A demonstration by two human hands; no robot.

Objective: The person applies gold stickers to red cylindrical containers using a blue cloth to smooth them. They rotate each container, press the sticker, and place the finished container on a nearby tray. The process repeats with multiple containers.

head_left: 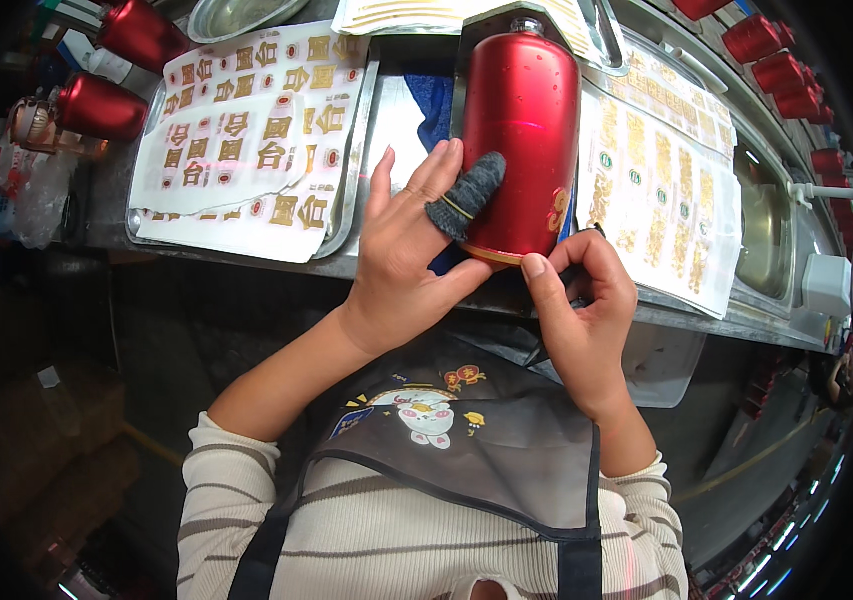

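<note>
The left hand [404,240], spread open, is steadying the red bottle [524,130] lying on the counter [396,125]; the right hand [591,305] is curling half-closed at its gold band [502,258], whether gripping I cannot tell. Band work is apparently calling for light fingertip pressure.

Blue cloth [433,100] partly covered by red bottle [526,120], left hand [398,245] — one fingertip hidden by grey finger sleeve [468,195] — metal bowl [241,14] cropped by top edge, brown shape [56,415] lost in shadow.
</note>
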